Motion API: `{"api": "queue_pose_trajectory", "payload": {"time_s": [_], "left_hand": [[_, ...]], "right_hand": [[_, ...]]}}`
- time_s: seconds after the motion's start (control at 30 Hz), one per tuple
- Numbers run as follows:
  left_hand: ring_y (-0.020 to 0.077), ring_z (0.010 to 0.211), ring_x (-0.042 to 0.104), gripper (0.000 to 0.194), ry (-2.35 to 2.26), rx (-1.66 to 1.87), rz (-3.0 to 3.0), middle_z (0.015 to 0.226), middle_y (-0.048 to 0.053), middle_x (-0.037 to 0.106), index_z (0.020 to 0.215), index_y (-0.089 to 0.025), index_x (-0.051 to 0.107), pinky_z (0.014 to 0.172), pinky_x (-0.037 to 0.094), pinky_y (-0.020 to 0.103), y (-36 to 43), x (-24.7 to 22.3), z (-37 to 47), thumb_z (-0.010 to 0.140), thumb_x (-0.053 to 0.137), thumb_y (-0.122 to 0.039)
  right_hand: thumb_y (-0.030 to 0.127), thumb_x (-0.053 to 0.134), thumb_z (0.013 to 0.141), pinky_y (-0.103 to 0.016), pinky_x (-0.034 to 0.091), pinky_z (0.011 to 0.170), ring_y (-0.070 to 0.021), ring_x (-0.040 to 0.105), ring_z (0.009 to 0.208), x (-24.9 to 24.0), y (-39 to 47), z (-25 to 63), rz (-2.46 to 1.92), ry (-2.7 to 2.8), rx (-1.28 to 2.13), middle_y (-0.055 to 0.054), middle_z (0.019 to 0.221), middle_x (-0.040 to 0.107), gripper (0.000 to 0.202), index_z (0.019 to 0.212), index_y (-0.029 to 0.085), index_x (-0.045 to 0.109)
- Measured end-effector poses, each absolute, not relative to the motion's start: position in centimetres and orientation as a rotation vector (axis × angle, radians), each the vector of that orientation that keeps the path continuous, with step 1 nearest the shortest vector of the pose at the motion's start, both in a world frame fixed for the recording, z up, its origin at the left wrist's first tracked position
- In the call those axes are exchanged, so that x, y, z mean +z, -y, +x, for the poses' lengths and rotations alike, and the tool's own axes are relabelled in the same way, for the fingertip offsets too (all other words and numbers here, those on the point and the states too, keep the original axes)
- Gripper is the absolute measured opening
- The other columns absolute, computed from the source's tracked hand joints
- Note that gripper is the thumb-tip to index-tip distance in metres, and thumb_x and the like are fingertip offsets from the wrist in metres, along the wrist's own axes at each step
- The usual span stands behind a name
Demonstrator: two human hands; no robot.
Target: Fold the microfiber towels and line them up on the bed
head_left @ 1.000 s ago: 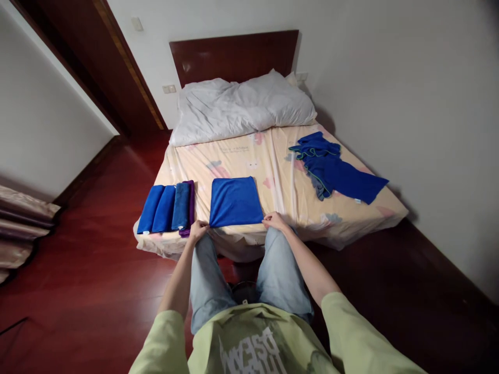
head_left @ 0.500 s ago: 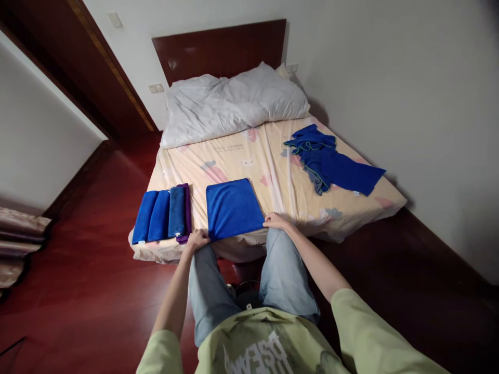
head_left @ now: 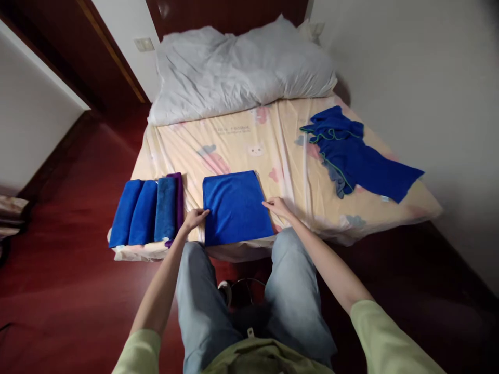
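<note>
A blue towel lies spread as a square at the front edge of the bed. My left hand is closed on its left edge, about halfway up, thumb and fingers together. On the opposite side my right hand pinches the right edge at a similar height. Left of the towel, several folded towels lie side by side: two blue ones, a duller blue one and a purple one. A loose pile of blue towels with green edging lies crumpled on the right of the bed.
The bed has a pale patterned sheet. A white quilt or pillow lies bunched against the dark headboard. White walls stand on both sides, and the floor is dark red. My knees are at the bed's front edge.
Both hands have moved from the towel's near corners up to the middle of its side edges. The view has tilted down and closer. The other towels stay in place.
</note>
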State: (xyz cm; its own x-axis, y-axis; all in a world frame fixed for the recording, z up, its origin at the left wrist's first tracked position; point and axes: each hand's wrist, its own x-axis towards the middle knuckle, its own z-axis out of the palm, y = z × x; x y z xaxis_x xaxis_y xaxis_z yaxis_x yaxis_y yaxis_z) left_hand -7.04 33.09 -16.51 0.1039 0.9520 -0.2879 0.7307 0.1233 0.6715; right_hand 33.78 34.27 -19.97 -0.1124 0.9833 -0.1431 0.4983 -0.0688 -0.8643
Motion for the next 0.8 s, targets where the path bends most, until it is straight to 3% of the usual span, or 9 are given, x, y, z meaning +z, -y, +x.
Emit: {"api": "queue_pose_trajectory", "payload": {"time_s": [0.13, 0.23, 0.4, 0.6, 0.8], "left_hand": [[0.0215, 0.070, 0.061, 0.053, -1.796, 0.510, 1.507, 0.062, 0.002, 0.062, 0.070, -0.017, 0.069, 0.061, 0.040, 0.028, -38.7, -17.2, -6.2, 0.077, 0.062, -0.069], [0.0235, 0.083, 0.068, 0.037, -1.925, 0.591, 1.478, 0.082, 0.007, 0.074, 0.086, -0.016, 0.075, 0.071, 0.048, 0.028, -42.8, -17.7, -5.8, 0.081, 0.067, -0.052], [0.0235, 0.094, 0.072, 0.031, -1.964, 0.679, 1.568, 0.100, 0.010, 0.078, 0.104, -0.015, 0.077, 0.085, 0.054, 0.030, -47.4, -17.9, -5.8, 0.085, 0.064, -0.036], [0.0231, 0.092, 0.073, 0.018, -1.965, 0.597, 1.646, 0.096, 0.007, 0.077, 0.096, -0.018, 0.075, 0.091, 0.055, 0.033, -48.6, -17.4, -5.7, 0.083, 0.068, -0.028], [0.0242, 0.095, 0.072, 0.015, -2.053, 0.640, 1.681, 0.093, 0.007, 0.076, 0.102, -0.022, 0.069, 0.095, 0.054, 0.036, -49.2, -17.3, -6.2, 0.091, 0.059, -0.026]], "right_hand": [[0.064, 0.060, 0.079, -0.030, 0.041, 0.065, -0.0194, 0.058, 0.067, -20.6, -40.1, 32.6, -1.635, 1.649, 1.070, -0.003, 0.068, 0.065, 0.045, 0.066, 0.021, 0.060], [0.047, 0.060, 0.086, -0.031, 0.045, 0.070, -0.0212, 0.063, 0.071, -21.0, -44.4, 31.9, -1.797, 1.685, 0.913, -0.005, 0.074, 0.070, 0.031, 0.071, 0.021, 0.063], [0.033, 0.058, 0.094, -0.037, 0.052, 0.086, -0.0269, 0.070, 0.089, -21.2, -49.5, 31.4, -1.858, 1.780, 0.672, -0.012, 0.092, 0.076, 0.020, 0.086, 0.020, 0.071], [0.040, 0.056, 0.098, -0.046, 0.054, 0.093, -0.0320, 0.069, 0.096, -21.4, -51.0, 30.8, -1.863, 1.814, 0.571, -0.014, 0.092, 0.075, 0.025, 0.096, 0.020, 0.072], [0.049, 0.054, 0.101, -0.046, 0.053, 0.093, -0.0319, 0.068, 0.097, -21.2, -51.3, 31.6, -1.871, 1.832, 0.550, -0.014, 0.092, 0.074, 0.031, 0.101, 0.022, 0.070]]}}
